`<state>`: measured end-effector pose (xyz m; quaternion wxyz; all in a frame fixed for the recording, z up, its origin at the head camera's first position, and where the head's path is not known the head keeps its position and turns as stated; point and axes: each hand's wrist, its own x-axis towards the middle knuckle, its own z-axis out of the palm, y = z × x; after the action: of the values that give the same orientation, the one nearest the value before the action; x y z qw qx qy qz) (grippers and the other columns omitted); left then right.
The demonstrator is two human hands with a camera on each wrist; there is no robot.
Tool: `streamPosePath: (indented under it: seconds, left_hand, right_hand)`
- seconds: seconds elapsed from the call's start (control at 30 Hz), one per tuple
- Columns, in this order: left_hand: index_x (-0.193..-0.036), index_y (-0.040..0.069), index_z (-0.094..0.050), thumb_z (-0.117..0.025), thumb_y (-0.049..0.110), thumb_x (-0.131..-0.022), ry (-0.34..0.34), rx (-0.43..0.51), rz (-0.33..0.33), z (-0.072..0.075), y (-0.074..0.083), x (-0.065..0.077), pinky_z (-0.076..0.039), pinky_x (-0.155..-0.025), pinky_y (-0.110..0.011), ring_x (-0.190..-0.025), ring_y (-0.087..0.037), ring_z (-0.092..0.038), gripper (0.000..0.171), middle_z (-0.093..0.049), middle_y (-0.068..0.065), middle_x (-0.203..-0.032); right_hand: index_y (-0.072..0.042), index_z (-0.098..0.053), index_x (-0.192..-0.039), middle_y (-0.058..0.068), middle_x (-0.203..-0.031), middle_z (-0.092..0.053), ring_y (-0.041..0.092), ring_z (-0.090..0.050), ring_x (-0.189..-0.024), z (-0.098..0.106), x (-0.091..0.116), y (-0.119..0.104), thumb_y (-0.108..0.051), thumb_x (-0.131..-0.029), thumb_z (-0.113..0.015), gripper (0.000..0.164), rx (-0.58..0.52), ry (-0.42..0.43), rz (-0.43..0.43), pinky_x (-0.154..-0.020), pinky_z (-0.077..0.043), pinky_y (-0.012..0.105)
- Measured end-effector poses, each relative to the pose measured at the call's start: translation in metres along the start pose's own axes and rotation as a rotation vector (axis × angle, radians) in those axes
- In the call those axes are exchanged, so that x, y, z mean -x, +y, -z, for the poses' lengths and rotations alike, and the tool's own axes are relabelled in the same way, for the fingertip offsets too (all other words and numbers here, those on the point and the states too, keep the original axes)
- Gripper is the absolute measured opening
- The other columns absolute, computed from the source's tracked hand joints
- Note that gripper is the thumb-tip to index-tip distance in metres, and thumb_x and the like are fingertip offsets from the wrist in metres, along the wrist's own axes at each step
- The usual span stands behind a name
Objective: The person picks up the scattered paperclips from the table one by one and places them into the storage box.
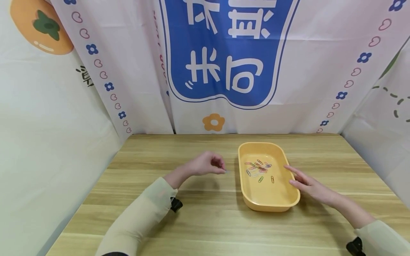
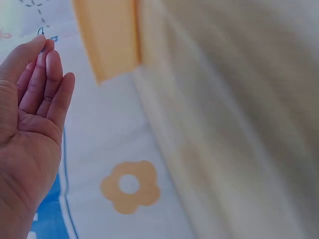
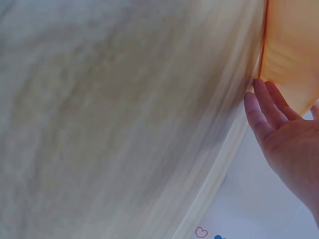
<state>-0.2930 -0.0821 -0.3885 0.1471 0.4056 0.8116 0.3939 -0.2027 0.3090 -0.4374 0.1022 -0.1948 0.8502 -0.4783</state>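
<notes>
My left hand (image 1: 206,164) is raised left of the yellow tray, thumb and index finger pinching a small blue paper clip (image 1: 227,171). Seen from the left wrist, the thin wire loop of that paper clip (image 2: 41,31) sticks up past the fingertips, while the other fingers bend loosely. My right hand (image 1: 315,188) rests at the right side of the yellow tray (image 1: 270,204), index finger and thumb over its rim. In the right wrist view, nearly straight fingers (image 3: 266,107) lie against the tray's outer wall. Several colored paper clips (image 1: 261,169) lie scattered inside the tray.
The tray stands right of center on a wood-grain table (image 1: 192,227). A white printed cloth (image 1: 198,117) hangs along the table's back edge, with more white cloth (image 1: 57,124) at the left side. Dark wrist straps (image 1: 176,205) sit on both forearms.
</notes>
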Motion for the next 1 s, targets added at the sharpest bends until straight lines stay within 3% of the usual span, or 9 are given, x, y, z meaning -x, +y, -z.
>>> streamPosePath:
  seconds: [0.33, 0.5, 0.67, 1.0]
  left_hand:
    - [-0.085, 0.008, -0.071, -0.075, 0.008, -0.086, 0.003, -0.067, -0.106, 0.014, 0.030, -0.048, -0.053, -0.068, -0.026, -0.073, -0.012, -0.062, 0.004, -0.068, 0.003, -0.079]
    - [-0.085, 0.009, -0.071, -0.075, 0.011, -0.086, 0.015, -0.081, -0.086, 0.017, 0.037, -0.072, -0.053, -0.067, -0.024, -0.072, -0.013, -0.062, 0.005, -0.068, 0.002, -0.079]
    - [-0.088, 0.006, -0.071, -0.074, 0.009, -0.087, 0.007, -0.069, -0.038, 0.007, 0.036, -0.092, -0.053, -0.070, -0.022, -0.076, -0.012, -0.063, 0.005, -0.068, 0.001, -0.082]
    - [-0.086, 0.008, -0.070, -0.074, 0.010, -0.087, -0.026, -0.102, 0.012, -0.027, 0.018, -0.128, -0.050, -0.069, -0.018, -0.075, -0.008, -0.063, 0.005, -0.068, 0.003, -0.080]
  right_hand:
    - [0.001, -0.019, -0.152, 0.041, -0.148, -0.016, 0.051, -0.036, -0.127, 0.000, 0.000, 0.003, -0.015, -0.104, -0.047, 0.058, -0.031, -0.010, 0.001, -0.086, -0.043, 0.017]
    - [0.003, -0.019, -0.151, 0.041, -0.147, -0.017, 0.051, -0.036, -0.127, 0.000, -0.001, 0.005, -0.015, -0.104, -0.047, 0.058, -0.028, -0.009, 0.015, -0.086, -0.043, 0.017]
    - [0.003, -0.020, -0.151, 0.041, -0.147, -0.017, 0.052, -0.035, -0.127, 0.000, -0.001, 0.004, -0.015, -0.104, -0.047, 0.057, -0.016, -0.009, 0.014, -0.086, -0.043, 0.016]
    - [0.003, -0.018, -0.151, 0.043, -0.145, -0.022, 0.048, -0.040, -0.124, 0.001, -0.002, 0.004, -0.015, -0.104, -0.047, 0.058, -0.027, -0.014, 0.008, -0.086, -0.045, 0.018]
